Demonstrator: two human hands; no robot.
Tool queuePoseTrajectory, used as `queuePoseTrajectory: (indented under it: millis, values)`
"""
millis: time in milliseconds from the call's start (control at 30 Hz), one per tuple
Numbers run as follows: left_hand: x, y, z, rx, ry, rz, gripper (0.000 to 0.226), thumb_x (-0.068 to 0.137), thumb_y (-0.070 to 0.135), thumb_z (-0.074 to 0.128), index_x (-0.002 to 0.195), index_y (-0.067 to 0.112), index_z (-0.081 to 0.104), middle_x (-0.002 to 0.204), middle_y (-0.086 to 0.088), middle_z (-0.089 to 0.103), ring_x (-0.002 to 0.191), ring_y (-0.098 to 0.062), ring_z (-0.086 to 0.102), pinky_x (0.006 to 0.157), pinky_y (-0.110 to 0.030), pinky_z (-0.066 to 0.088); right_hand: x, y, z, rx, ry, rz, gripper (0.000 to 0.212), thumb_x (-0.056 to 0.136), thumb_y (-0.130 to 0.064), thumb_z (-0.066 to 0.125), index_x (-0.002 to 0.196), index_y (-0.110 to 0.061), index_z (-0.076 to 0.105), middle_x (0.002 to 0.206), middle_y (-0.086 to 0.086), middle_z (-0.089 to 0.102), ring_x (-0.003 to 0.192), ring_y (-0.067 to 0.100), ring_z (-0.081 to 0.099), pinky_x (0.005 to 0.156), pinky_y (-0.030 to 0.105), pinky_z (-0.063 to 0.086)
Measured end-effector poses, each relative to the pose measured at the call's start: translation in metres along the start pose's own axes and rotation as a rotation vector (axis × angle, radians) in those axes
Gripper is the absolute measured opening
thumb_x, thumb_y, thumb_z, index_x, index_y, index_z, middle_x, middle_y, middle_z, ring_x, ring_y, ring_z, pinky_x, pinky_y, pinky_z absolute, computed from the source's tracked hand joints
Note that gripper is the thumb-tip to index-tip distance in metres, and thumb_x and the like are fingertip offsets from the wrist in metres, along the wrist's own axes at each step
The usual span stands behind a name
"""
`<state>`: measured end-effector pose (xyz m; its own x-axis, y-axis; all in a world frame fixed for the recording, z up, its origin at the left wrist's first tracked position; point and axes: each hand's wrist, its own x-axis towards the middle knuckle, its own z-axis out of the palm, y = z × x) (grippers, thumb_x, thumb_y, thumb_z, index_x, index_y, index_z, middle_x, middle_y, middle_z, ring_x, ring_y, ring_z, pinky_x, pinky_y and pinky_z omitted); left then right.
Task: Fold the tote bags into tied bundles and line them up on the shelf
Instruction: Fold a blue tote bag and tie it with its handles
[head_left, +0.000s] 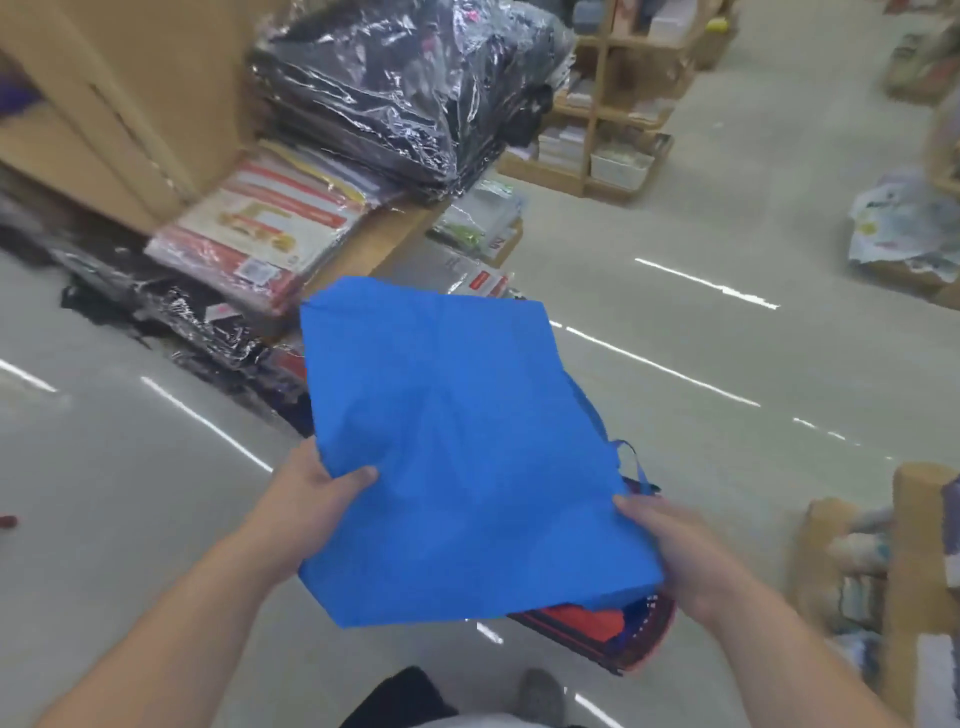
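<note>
"What could go wrong here?"

"The left hand (317, 499) pinches one side edge of the blue tote bag (457, 441), with the thumb on top. The right hand (670, 545) grips the other edge. That is all that holds it. The far end sticks out on its own, so I think it could flop down and make the fold crooked. The strap (631, 462) hangs loose by the right hand, and it could get tucked inside by mistake."

"So where is the bag?"

"It is up in the air, spread flat between both hands and reaching away from the person. Just under it is a dark basket (623, 629) with orange things in it. Past that is the floor (727, 364). The wooden shelf (613, 119) is far off."
</note>
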<state>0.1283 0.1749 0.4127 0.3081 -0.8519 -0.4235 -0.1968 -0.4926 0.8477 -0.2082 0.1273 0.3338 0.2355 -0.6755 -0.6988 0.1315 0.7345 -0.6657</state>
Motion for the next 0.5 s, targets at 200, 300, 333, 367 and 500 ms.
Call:
queuePoseTrajectory:
  millis: [200, 300, 333, 367, 500]
  values:
    - [-0.059, -0.02, -0.109, -0.048, 0.18, -0.015, 0.02, 0.095, 0.003, 0.065, 0.108, 0.017, 0.069, 0.098, 0.005, 0.078, 0.086, -0.017, 0.076, 0.064, -0.026, 0.06, 0.011, 0.015, 0.129, -0.008, -0.3, 0.062, 0.035, 0.101, -0.031, 0.056, 0.126, -0.009, 0.068, 0.124, 0.008, 0.072, 0.114, 0.028, 0.069, 0.099, 0.046, 0.051]
    - [-0.077, -0.053, -0.165, -0.197, 0.359, -0.048, 0.016, 0.096, 0.01, 0.065, 0.11, 0.016, 0.069, 0.101, 0.002, 0.078, 0.088, -0.023, 0.076, 0.069, -0.037, 0.061, 0.013, 0.025, 0.196, -0.039, -0.301, -0.027, 0.033, 0.102, -0.029, 0.055, 0.121, -0.005, 0.068, 0.119, 0.011, 0.073, 0.108, 0.029, 0.071, 0.091, 0.045, 0.056]
    - [-0.084, -0.064, -0.182, -0.257, 0.42, -0.051, 0.014, 0.097, 0.012, 0.063, 0.109, 0.016, 0.07, 0.099, 0.001, 0.079, 0.085, -0.022, 0.077, 0.064, -0.034, 0.061, 0.014, 0.03, 0.219, -0.06, -0.312, -0.058, 0.033, 0.102, -0.029, 0.056, 0.121, -0.005, 0.068, 0.119, 0.012, 0.073, 0.108, 0.031, 0.071, 0.094, 0.049, 0.055]
    - [-0.089, -0.076, -0.2, -0.3, 0.48, -0.052, 0.012, 0.099, 0.014, 0.062, 0.107, 0.017, 0.07, 0.097, 0.002, 0.079, 0.082, -0.02, 0.077, 0.059, -0.032, 0.06, 0.016, 0.036, 0.241, -0.101, -0.306, -0.092, 0.032, 0.101, -0.028, 0.057, 0.121, -0.005, 0.068, 0.118, 0.012, 0.073, 0.107, 0.032, 0.071, 0.096, 0.052, 0.055]
    - [-0.096, -0.131, -0.278, -0.326, 0.679, -0.033, 0.012, 0.1, 0.02, 0.061, 0.105, 0.02, 0.072, 0.098, 0.001, 0.078, 0.079, -0.018, 0.076, 0.068, -0.038, 0.058, 0.017, 0.062, 0.34, -0.223, -0.295, -0.221, 0.025, 0.103, -0.022, 0.055, 0.119, -0.008, 0.069, 0.114, 0.009, 0.075, 0.106, 0.03, 0.072, 0.093, 0.054, 0.057]
